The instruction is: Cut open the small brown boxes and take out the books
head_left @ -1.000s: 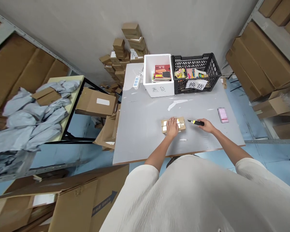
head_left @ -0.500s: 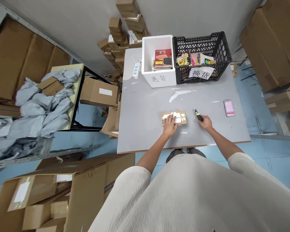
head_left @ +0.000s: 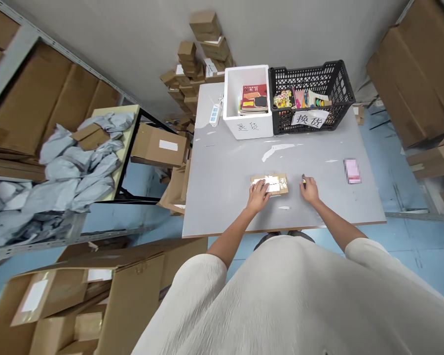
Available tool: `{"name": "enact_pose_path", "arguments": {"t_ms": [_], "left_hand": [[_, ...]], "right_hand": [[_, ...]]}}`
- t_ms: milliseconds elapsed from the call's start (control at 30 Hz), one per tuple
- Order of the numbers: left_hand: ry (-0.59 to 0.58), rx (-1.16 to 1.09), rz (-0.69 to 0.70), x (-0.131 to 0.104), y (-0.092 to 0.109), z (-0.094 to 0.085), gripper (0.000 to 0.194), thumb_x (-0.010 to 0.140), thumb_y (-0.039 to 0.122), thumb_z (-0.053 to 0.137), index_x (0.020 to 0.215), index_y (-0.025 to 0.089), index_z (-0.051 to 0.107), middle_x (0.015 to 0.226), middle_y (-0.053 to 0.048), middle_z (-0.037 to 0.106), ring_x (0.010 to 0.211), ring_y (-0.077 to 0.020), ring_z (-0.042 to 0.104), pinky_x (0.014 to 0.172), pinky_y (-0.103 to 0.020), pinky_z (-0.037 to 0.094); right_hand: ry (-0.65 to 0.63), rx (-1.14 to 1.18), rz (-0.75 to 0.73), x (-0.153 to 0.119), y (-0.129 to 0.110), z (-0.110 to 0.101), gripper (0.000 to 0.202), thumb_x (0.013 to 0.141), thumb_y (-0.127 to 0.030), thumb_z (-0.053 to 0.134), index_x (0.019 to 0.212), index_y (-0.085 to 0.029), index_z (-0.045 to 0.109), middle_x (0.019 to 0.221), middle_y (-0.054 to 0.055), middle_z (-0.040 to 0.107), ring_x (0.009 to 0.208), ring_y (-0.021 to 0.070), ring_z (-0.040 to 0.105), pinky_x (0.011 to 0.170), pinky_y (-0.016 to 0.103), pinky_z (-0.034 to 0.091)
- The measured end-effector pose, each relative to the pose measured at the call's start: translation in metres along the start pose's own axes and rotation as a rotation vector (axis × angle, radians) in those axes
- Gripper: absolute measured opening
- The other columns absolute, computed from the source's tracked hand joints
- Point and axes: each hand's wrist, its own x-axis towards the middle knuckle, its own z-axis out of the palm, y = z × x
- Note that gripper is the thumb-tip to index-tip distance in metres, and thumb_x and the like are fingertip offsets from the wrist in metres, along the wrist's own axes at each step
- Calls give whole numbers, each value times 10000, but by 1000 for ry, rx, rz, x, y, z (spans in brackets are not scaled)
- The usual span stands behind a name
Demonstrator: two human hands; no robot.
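A small cardboard box (head_left: 282,183) with a white label and shiny clear tape lies flat on the grey table (head_left: 222,207). My left hand (head_left: 258,195) grips its left part, fingers over the label and thumb near the front edge. To the right, apart from the box, my right hand (head_left: 310,190) is closed around a black and yellow utility knife (head_left: 304,181). Most of the knife is hidden by the fingers, and I cannot tell whether its blade is out.
At the table's back stand a white foam bin (head_left: 248,129) and a black plastic crate (head_left: 336,111), both holding books. A power strip (head_left: 215,114) lies left of them, a pink blurred item (head_left: 352,171) at right. A large carton (head_left: 133,301) of boxes stands front left; grey parcels (head_left: 70,162) fill a shelf.
My right hand has turned the knife, so less of it shows, and has come slightly closer to the box. My left hand has shifted towards the box's front left part. The view has tilted slightly.
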Motion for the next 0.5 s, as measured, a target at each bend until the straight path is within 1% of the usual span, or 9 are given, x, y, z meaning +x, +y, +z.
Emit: {"name": "enact_pose_path", "arguments": {"t_ms": [100, 167, 200, 300, 367, 433, 500], "left_hand": [[35, 3, -26, -4, -14, -7, 475, 1066, 391, 528, 1515, 251, 591, 1682, -160, 510, 1614, -325, 397, 1331, -549, 264], [53, 2, -35, -7, -23, -11, 459, 1043, 385, 565, 1482, 258, 606, 1657, -160, 532, 1588, -332, 433, 1322, -557, 276], [55, -2, -31, -9, -27, -12, 455, 1035, 384, 577, 1473, 264, 608, 1652, -158, 535, 1578, -334, 446, 1320, -559, 278], [48, -35, -9, -10, -33, -14, 443, 1012, 364, 610, 1444, 267, 606, 1649, -157, 534, 1568, -333, 455, 1316, -563, 274], [52, -76, -16, -8, -33, -15, 428, 989, 343, 642, 1406, 256, 607, 1640, -161, 537, 1560, -330, 459, 1314, -558, 273], [65, -131, -38, -5, -30, -16, 381, 980, 341, 654, 1348, 251, 611, 1599, -152, 569, 1526, -316, 490, 1308, -545, 287], [99, -194, -61, -3, -26, -17, 268, 1027, 351, 583, 1274, 256, 619, 1520, -124, 628, 1468, -279, 541, 1297, -512, 316]], "right_hand": [[-29, 89, -266, 9, -40, -14, 430, 1079, -350, 419, 1393, -237, 691, 1391, 154, 653, 1325, 317, 582, 1171, 481, 467], [-107, 80, -394, 15, -64, -19, 438, 1083, -321, 412, 1397, -255, 711, 1403, 133, 682, 1342, 312, 585, 1173, 491, 467], [-154, 60, -431, 17, -74, -21, 445, 1080, -314, 425, 1419, -263, 708, 1436, 125, 684, 1358, 316, 581, 1169, 501, 470], [-272, -38, -438, 21, -92, -23, 467, 1068, -334, 463, 1470, -264, 690, 1528, 116, 664, 1408, 343, 566, 1153, 527, 482], [-303, -80, -415, 23, -98, -26, 472, 1080, -363, 450, 1473, -258, 687, 1548, 111, 660, 1421, 345, 566, 1156, 527, 487], [-311, -77, -404, 26, -100, -30, 471, 1101, -381, 411, 1457, -262, 696, 1517, 96, 686, 1399, 323, 591, 1171, 508, 486], [-318, -56, -376, 30, -102, -34, 476, 1122, -392, 370, 1412, -263, 724, 1450, 88, 728, 1347, 304, 631, 1168, 482, 495]]}}
